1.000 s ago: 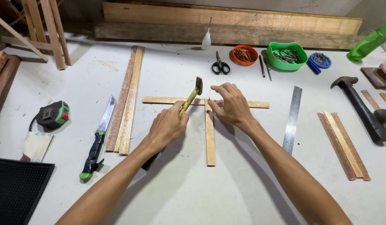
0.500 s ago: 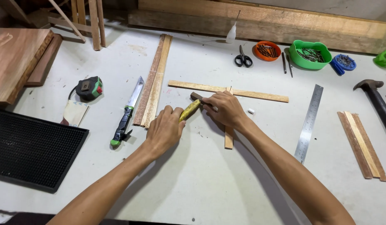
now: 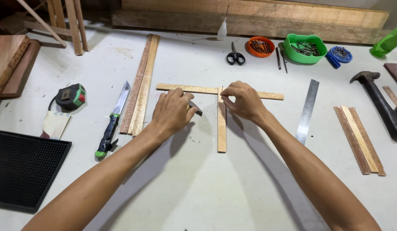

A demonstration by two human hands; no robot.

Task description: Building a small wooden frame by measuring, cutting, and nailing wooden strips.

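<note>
On the pale surface (image 3: 198, 188) my two wooden strips form a T: the crosspiece (image 3: 188, 88) runs left to right, and the upright strip (image 3: 222, 132) has its long axis pointing from the crosspiece straight back toward me. My right hand (image 3: 244, 101) pinches the joint, fingers together on the wood. My left hand (image 3: 172, 112) is closed around a small hammer (image 3: 195, 108), its dark head pointing right toward the upright strip.

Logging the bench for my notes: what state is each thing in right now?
Left hand: gripping a small hammer.
Right hand: pinching the strip joint.
Two strips: laid in a T.
Scissors: closed.
Green tub: holds nails.
Knife: blade bare.
</note>
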